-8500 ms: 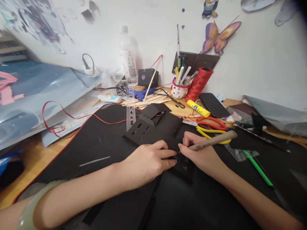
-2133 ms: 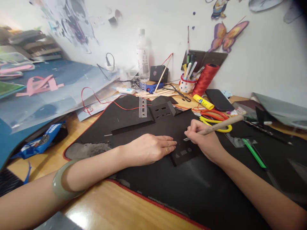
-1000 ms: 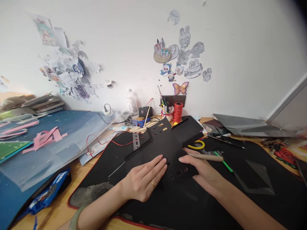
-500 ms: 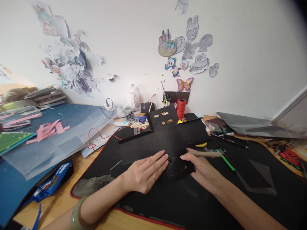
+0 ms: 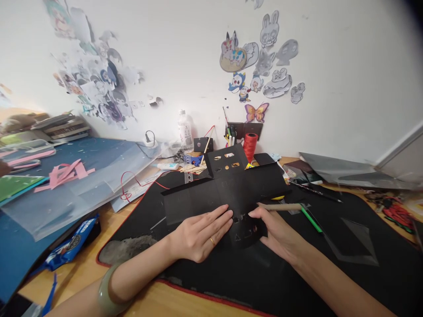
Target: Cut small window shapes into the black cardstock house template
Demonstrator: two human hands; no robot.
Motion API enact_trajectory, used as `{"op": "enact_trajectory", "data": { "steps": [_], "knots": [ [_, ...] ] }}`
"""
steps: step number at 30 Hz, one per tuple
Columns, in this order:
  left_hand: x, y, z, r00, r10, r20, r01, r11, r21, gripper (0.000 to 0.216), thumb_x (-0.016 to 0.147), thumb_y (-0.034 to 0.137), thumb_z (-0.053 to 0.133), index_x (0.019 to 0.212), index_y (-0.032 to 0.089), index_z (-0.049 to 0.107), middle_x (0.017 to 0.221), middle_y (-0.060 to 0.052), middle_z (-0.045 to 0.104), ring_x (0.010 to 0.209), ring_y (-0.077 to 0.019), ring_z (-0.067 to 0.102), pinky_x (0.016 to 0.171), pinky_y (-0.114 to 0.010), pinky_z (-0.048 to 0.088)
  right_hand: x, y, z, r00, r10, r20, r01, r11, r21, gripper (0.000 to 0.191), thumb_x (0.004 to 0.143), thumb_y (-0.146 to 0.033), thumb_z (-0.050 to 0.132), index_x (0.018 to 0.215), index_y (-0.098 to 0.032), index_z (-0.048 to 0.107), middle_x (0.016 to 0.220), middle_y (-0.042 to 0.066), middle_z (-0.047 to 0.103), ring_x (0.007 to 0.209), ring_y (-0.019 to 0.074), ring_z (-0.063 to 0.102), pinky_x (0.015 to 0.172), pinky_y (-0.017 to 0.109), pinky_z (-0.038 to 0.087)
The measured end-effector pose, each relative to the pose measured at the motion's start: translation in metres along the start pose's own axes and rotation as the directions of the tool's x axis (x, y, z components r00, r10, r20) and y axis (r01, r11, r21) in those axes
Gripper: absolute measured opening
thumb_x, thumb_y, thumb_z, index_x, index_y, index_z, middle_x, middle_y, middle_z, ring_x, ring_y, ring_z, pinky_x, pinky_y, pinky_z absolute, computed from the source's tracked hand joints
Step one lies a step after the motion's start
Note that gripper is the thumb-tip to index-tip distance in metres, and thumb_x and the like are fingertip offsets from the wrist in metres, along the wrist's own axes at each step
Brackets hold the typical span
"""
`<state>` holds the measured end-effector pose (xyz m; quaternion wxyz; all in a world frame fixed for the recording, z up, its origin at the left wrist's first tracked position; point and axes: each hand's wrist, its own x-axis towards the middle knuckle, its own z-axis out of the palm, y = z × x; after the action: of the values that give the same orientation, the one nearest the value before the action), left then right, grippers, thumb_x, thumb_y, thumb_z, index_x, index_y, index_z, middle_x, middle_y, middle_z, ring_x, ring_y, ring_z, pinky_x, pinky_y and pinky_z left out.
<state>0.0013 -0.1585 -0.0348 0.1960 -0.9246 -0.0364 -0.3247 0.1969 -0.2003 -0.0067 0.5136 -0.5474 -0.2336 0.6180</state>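
A sheet of black card (image 5: pixel 194 198) with fold lines lies in front of me. Its far flap (image 5: pixel 228 165) stands up and has several small cut-out shapes; more cut-outs show on the near flap. My left hand (image 5: pixel 201 233) rests flat on the card, fingers stretched out and side by side. Along the near flap's right edge, my right hand (image 5: pixel 274 229) grips the card between thumb and fingers, and that flap bends upward there. A tan strip (image 5: pixel 280 206) sits just behind my right hand, with a green stick-like piece (image 5: pixel 311 219) beside it.
Under the card is a black mat (image 5: pixel 205 281) with a red edge. Pink strips (image 5: pixel 68 174) and clear plastic sheet (image 5: pixel 99 189) lie at left, near a blue wrapper (image 5: pixel 72 244). Behind stand a bottle (image 5: pixel 185 132) and a red thread spool (image 5: pixel 250 146). A pencil (image 5: pixel 317 192) lies right.
The view has shifted slightly. Both hands stay at nearly the same places on the black card, and the near flap curves a little more by my right hand.
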Motion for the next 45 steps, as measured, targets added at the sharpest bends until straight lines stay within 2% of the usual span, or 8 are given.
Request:
{"op": "enact_trajectory", "data": {
  "steps": [8,11,16,23,28,35,41,45],
  "knots": [
    [-0.003,-0.001,0.002,0.999,-0.044,0.029,0.043,0.999,0.032,0.033,0.086,0.007,0.031,0.11,0.0,0.052,0.114,-0.017,0.055,0.118,-0.0274,0.041,0.085,-0.033,0.049,0.004,0.005,-0.003,0.991,-0.056,0.126,0.058,0.998,-0.017,0.01,0.063,-0.017,0.059,0.066,-0.018,0.05,0.061,-0.004,0.051,0.061,0.0103,0.049,0.056,0.022,0.039],
    [-0.006,-0.003,0.007,0.989,-0.146,0.023,0.147,0.989,-0.003,0.033,0.087,0.008,0.032,0.112,0.007,0.053,0.117,-0.012,0.055,0.118,-0.0255,0.041,0.085,-0.036,0.048,0.007,0.008,-0.004,0.977,-0.119,0.179,0.124,0.992,-0.016,0.009,0.067,-0.018,0.057,0.075,-0.019,0.055,0.071,-0.002,0.057,0.067,0.0129,0.053,0.061,0.025,0.042],
    [0.005,0.002,0.006,0.873,-0.48,-0.081,0.451,0.861,-0.236,0.033,0.081,0.005,0.041,0.106,0.017,0.057,0.095,-0.004,0.064,0.104,-0.0186,0.051,0.083,-0.035,0.048,0.012,0.017,-0.008,0.942,-0.278,0.189,0.292,0.955,-0.051,0.012,0.071,-0.023,0.057,0.083,-0.021,0.059,0.09,0.001,0.062,0.086,0.0175,0.055,0.072,0.028,0.043],
    [0.034,0.013,0.005,0.779,-0.626,0.038,0.617,0.753,-0.23,0.026,0.078,0.031,0.059,0.102,0.02,0.061,0.088,-0.005,0.059,0.092,-0.0191,0.047,0.075,-0.033,0.049,0.004,0.016,0.0,0.924,-0.323,0.206,0.339,0.94,-0.044,0.023,0.071,-0.024,0.058,0.094,-0.023,0.059,0.098,0.001,0.063,0.099,0.0197,0.053,0.081,0.031,0.041],
    [0.035,0.01,0.009,0.74,-0.672,0.024,0.658,0.716,-0.233,0.024,0.077,0.031,0.061,0.099,0.021,0.063,0.086,-0.005,0.059,0.088,-0.0183,0.047,0.073,-0.032,0.049,0.002,0.013,-0.001,0.952,-0.237,0.192,0.256,0.963,-0.08,0.021,0.072,-0.032,0.058,0.091,-0.023,0.059,0.097,0.002,0.063,0.095,0.0202,0.054,0.077,0.031,0.043],
    [0.034,0.01,0.012,0.743,-0.669,-0.013,0.648,0.724,-0.238,0.024,0.077,0.033,0.06,0.098,0.022,0.063,0.084,-0.004,0.058,0.086,-0.0173,0.047,0.07,-0.03,0.048,0.009,0.023,-0.009,0.968,-0.196,0.156,0.211,0.973,-0.089,0.029,0.072,-0.042,0.057,0.098,-0.029,0.054,0.112,0.001,0.056,0.1,0.0204,0.051,0.068,0.027,0.042],
    [0.033,0.009,0.012,0.744,-0.665,-0.063,0.617,0.721,-0.314,0.022,0.076,0.029,0.062,0.097,0.021,0.063,0.083,-0.004,0.058,0.084,-0.0165,0.047,0.071,-0.03,0.047,0.007,0.021,-0.006,0.984,-0.126,0.125,0.132,0.991,-0.039,0.041,0.071,-0.042,0.06,0.11,-0.035,0.051,0.13,-0.001,0.045,0.119,0.0239,0.038,0.076,0.034,0.041],
    [0.033,0.009,0.012,0.701,-0.713,-0.029,0.653,0.657,-0.376,0.018,0.076,0.026,0.063,0.093,0.021,0.064,0.082,-0.003,0.059,0.083,-0.0166,0.047,0.073,-0.031,0.047,0.004,0.019,-0.003,0.982,-0.131,0.139,0.138,0.99,-0.04,0.041,0.072,-0.041,0.058,0.111,-0.035,0.05,0.129,-0.001,0.045,0.12,0.0242,0.036,0.082,0.038,0.039]
  ]
}}
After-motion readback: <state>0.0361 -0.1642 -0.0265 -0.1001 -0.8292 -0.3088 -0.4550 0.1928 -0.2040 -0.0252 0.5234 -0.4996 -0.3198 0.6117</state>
